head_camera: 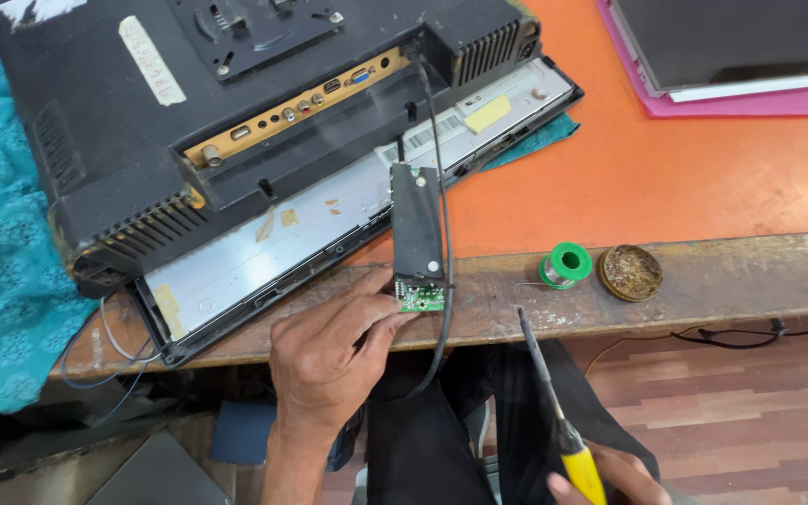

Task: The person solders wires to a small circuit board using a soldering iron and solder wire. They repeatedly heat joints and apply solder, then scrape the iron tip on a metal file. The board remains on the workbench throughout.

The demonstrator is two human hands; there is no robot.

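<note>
Green circuit board [422, 297], small, sits at the near end of a narrow black module [417, 224] lying off the near edge of the face-down black television [236, 122]. Left hand [329, 355] comes up from below, wrist bent, thumb and fingertips pinching the board's near-left corner against the worn wooden table edge [703, 281]. Right hand [600, 477], low right and partly cut off, is wrapped around the yellow handle of a soldering iron [544, 383], tip angled up-left, apart from the board. Judgement: best to keep the board pinned flat, fingers clear of the joints, and bring the tip in steeply. Green solder spool [565, 266] and round brown tin [630, 272] sit just right. Black cable [445, 309] hangs beside the board.
</note>
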